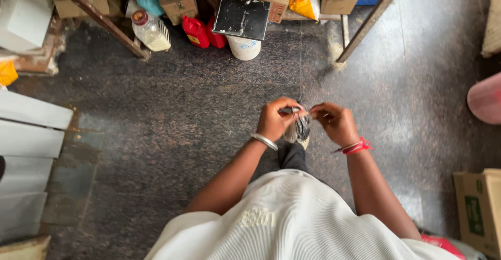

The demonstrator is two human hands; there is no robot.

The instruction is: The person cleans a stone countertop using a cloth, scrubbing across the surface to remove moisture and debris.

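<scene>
Floor (182, 114) of dark speckled stone fills most of the view beneath the hands, with a seam running away from them toward the far shelf. Beyond the hands, a metal rack (104, 22) with slanted brown legs shelters cardboard boxes (177, 1), a white bucket (243, 47) topped by a black square board (242, 17), two red jugs (202, 33) and a clear plastic bottle (150, 31) lying tilted. Well off to the left of the hands lie pale grey planks (31, 134); to the right, a pink rounded object (485, 99) and, nearer the person, a cardboard box with a green label (477, 210). Closer in, the person's white ribbed shirt (282, 223) spreads across the bottom, both bare forearms reaching forward from it. The left hand (274, 119), with a silver bangle (264, 141) at the wrist, is curled closed around the upper part of a small bundle of clear plastic wrap (300, 128) with dark contents. The right hand (336, 123), wearing red thread bands (357, 146), pinches the bundle's top edge between fingertips. The bundle sits between the two hands, touching both, held above the floor in front of the person's body. Its long axis runs roughly up and down in the view, the gathered top toward the fingers and the loose lower end hanging toward the person's dark trouser leg (292, 155). What the wrap holds is too small to tell.
</scene>
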